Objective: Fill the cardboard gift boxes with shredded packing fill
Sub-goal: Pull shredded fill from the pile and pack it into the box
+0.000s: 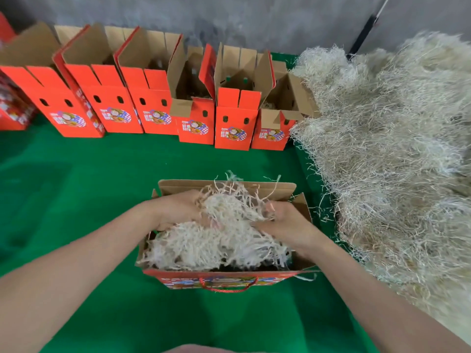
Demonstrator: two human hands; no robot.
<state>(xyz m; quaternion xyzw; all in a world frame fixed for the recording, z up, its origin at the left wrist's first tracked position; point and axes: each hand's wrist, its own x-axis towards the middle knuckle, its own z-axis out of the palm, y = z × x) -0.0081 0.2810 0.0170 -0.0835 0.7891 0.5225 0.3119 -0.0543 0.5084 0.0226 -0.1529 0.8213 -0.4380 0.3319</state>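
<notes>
Stuffing was the step in hand: the left hand [175,212] and right hand [283,222] gripped a clump of shredded fill [224,225] inside the open gift box [229,186]. Next, I judged, it wanted pressing down, then more from the pile [395,149].

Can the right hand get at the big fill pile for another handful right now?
Probably yes. The pile of shredded fill lies just right of the open gift box, with nothing between it and the right hand. It is sunk in the box's clump, so it must lift out first.
</notes>
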